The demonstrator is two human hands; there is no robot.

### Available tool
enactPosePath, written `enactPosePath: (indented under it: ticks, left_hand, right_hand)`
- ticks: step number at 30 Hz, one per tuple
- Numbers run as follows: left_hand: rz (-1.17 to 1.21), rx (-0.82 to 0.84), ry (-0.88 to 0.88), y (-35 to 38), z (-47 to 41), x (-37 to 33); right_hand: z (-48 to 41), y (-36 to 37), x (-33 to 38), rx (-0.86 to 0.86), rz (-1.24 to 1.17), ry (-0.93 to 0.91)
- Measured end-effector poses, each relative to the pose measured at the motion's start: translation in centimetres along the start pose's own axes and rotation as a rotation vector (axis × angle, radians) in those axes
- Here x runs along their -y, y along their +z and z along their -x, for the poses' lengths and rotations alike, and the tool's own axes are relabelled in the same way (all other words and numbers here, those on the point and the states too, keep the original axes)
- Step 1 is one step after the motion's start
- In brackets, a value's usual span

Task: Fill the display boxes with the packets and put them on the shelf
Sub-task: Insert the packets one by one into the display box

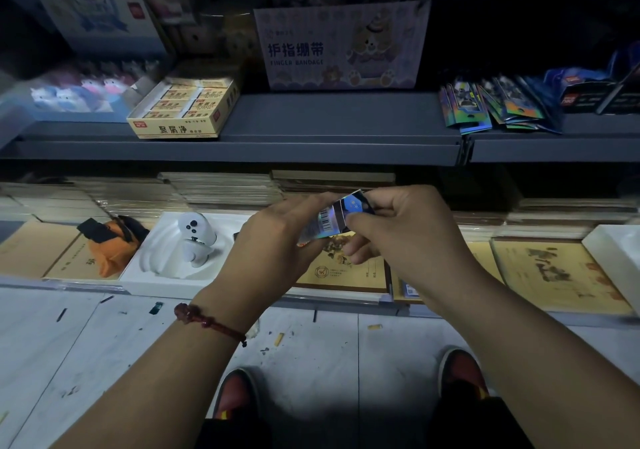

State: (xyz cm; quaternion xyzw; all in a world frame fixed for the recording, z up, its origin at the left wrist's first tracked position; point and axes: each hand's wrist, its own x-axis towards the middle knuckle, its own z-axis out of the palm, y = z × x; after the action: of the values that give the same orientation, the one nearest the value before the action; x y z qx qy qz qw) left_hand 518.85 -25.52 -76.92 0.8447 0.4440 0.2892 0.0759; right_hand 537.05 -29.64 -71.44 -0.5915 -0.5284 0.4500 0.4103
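Note:
Both my hands hold a shiny holographic packet (334,216) with a barcode, just above the lower shelf of notebooks. My left hand (277,240) grips its left side and my right hand (398,230) pinches its right edge. A pile of similar shiny packets (491,109) lies on the grey upper shelf (311,119) at the right. Dark display boxes (595,93) stand at the far right of that shelf, partly cut off and in shadow.
On the upper shelf sit a yellow box of erasers (183,109), a "Finger Bandage" box (341,46) and a toy box (69,98). Below are stacked notebooks (554,275), a white tray with a white device (194,237) and an orange pouch (110,240). My shoes stand on the tiled floor.

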Motion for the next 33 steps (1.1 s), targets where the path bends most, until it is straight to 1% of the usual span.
enactPosePath:
  ticks: [5, 9, 12, 14, 17, 19, 26, 30, 33]
  left_hand:
    - [0.001, -0.008, 0.021, 0.1, -0.2, -0.3]
    - [-0.035, 0.013, 0.034, 0.4, -0.1, -0.1]
    - [-0.040, -0.001, 0.053, 0.3, -0.1, -0.1]
    - [-0.053, -0.012, 0.067, 0.3, -0.2, -0.2]
    - [-0.055, -0.033, 0.068, 0.2, -0.2, -0.4]
    - [-0.065, -0.043, 0.059, 0.2, -0.3, -0.6]
    - [-0.085, -0.052, 0.065, 0.1, -0.3, -0.3]
    - [-0.105, -0.055, 0.070, 0.2, -0.2, -0.3]
    - [-0.092, -0.060, 0.064, 0.2, -0.1, -0.4]
  right_hand:
    - [0.1, -0.2, 0.2, -0.009, 0.125, -0.042]
    - [0.2, -0.1, 0.2, 0.039, 0.002, 0.060]
    - [0.3, -0.2, 0.4, 0.073, -0.052, 0.097]
    - [0.3, -0.2, 0.5, 0.070, -0.018, 0.080]
    - [0.1, -0.1, 0.3, 0.014, 0.083, 0.019]
    - [0.2, -0.2, 0.3, 0.017, 0.062, 0.012]
    - [0.6, -0.3, 1.0, 0.124, -0.145, 0.076]
    - [0.8, -0.2, 1.3, 0.239, -0.177, 0.112]
    - [0.8, -0.3, 1.3, 0.277, -0.173, 0.114]
